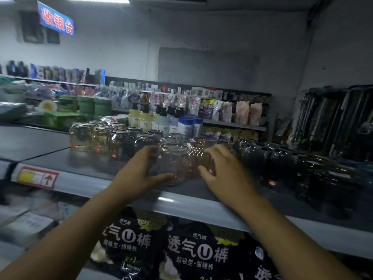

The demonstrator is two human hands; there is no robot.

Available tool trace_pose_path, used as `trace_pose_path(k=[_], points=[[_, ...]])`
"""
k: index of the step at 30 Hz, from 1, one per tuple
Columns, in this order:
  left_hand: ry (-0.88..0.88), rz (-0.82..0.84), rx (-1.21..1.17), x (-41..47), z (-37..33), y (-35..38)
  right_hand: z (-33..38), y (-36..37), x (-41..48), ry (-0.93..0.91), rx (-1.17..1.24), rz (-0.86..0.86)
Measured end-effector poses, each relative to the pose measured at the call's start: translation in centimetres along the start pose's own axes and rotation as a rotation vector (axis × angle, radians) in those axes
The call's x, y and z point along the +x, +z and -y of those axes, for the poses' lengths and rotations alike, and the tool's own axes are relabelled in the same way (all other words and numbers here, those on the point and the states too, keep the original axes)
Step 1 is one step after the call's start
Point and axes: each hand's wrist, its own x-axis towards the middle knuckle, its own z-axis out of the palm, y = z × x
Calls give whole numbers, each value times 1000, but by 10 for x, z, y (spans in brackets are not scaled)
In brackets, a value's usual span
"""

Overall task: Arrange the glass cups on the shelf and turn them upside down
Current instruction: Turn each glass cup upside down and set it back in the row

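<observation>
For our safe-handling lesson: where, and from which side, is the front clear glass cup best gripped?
Grip the clear glass cup round its curved wall from the front left, like the left hand; the textured cup blocks its right, other cups its back.

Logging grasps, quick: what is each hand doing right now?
Left hand: closed around the plain glass cup.
Right hand: closed around the dimpled glass cup beside it.
</observation>
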Motion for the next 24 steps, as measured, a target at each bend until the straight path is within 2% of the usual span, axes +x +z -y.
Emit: trace_pose_path(k=[4, 6, 11, 19, 24], points=[[-35, 81, 28, 10, 4, -4, 27, 20, 3, 277, 449, 130], [-37, 135, 28, 15, 5, -6, 33, 28, 4, 352, 572, 190], [36, 228, -9, 22, 18, -16, 46, 35, 8, 443, 628, 262], [160, 344, -88, 41, 54, -42, 63, 49, 16, 449, 569, 234], [193, 335, -151, 43, 77, -46, 64, 62, 9, 424, 448, 220]])
